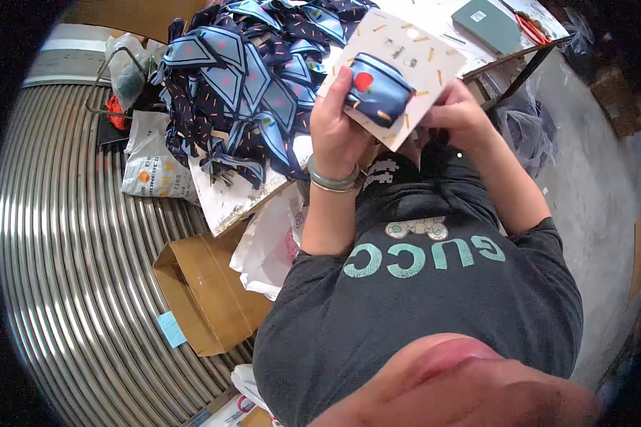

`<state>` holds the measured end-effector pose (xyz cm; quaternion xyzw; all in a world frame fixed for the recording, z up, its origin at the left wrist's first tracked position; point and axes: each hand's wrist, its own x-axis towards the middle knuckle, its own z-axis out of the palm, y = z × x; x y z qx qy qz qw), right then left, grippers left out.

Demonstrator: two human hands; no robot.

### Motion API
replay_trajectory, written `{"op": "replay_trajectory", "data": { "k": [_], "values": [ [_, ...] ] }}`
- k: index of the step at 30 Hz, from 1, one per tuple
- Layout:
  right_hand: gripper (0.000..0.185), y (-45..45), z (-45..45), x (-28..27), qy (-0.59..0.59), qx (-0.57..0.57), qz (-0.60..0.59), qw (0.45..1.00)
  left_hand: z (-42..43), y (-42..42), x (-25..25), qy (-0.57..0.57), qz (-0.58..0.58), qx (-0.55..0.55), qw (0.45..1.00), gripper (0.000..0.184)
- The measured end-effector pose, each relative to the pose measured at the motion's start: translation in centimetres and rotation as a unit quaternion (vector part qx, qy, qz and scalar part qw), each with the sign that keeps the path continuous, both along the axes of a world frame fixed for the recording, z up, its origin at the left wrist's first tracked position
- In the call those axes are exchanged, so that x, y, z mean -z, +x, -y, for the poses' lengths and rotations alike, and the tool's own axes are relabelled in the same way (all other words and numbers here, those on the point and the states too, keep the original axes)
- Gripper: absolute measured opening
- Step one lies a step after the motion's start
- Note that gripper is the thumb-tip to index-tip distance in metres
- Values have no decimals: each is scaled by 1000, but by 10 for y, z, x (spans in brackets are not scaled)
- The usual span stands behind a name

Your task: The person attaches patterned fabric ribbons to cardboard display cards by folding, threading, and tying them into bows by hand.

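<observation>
A white display card with small orange dashes and a hang hole is held up in front of my body. Across its middle sits a folded blue and navy scarf with a red print. My left hand, a bangle on its wrist, grips the card's left edge, thumb on the front. At the lower right edge, my right hand is closed with its fingers partly behind the card; whether it also pinches fabric there is hidden. A large heap of similar scarves lies on the table to the left.
The white table carries a grey-green box and red-handled scissors at the far right. A cardboard box and white plastic bag are at lower left, beside a ribbed metal shutter. A printed bag hangs near the heap.
</observation>
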<state>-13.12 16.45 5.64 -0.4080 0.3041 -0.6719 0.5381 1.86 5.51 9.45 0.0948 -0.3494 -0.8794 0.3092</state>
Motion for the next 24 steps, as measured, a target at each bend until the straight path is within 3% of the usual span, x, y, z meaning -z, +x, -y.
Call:
{"op": "replay_trajectory", "data": {
  "k": [2,5,6,7,8,12,14,16,18,19,21,24],
  "values": [
    [39,1,1,-10,-33,107,-14,994,-6,-5,-2,2,-8,-45,999,37],
    [29,-3,3,-19,-90,200,-92,971,-12,-9,1,-31,-10,-60,998,35],
    [22,-7,2,-20,-104,276,-203,934,-4,-7,3,-35,-66,10,997,35],
    [16,-8,2,-23,-115,347,-311,877,-5,-8,7,-45,-39,-28,998,35],
    [13,-2,-1,-25,-119,396,-340,845,-7,-10,11,-54,-12,-67,996,34],
    [16,-10,3,-16,-170,399,-408,804,-6,-12,13,-69,18,-136,988,33],
    [20,-15,0,-24,-185,428,-425,776,-4,-11,14,-144,94,-212,962,33],
    [24,-12,-6,-39,-214,423,-405,782,-7,-14,13,-206,114,-273,933,31],
    [28,-14,-5,-55,-234,325,-556,728,-10,-11,12,-219,124,-252,934,31],
    [27,-11,1,-55,-228,302,-582,720,-10,-10,14,-218,127,-252,934,31],
    [26,-8,8,-54,-219,277,-609,710,-7,-10,18,-341,148,-246,895,29],
    [23,-4,12,-48,-211,201,-626,723,-8,-7,18,-324,178,-222,902,33]
  ]
}}
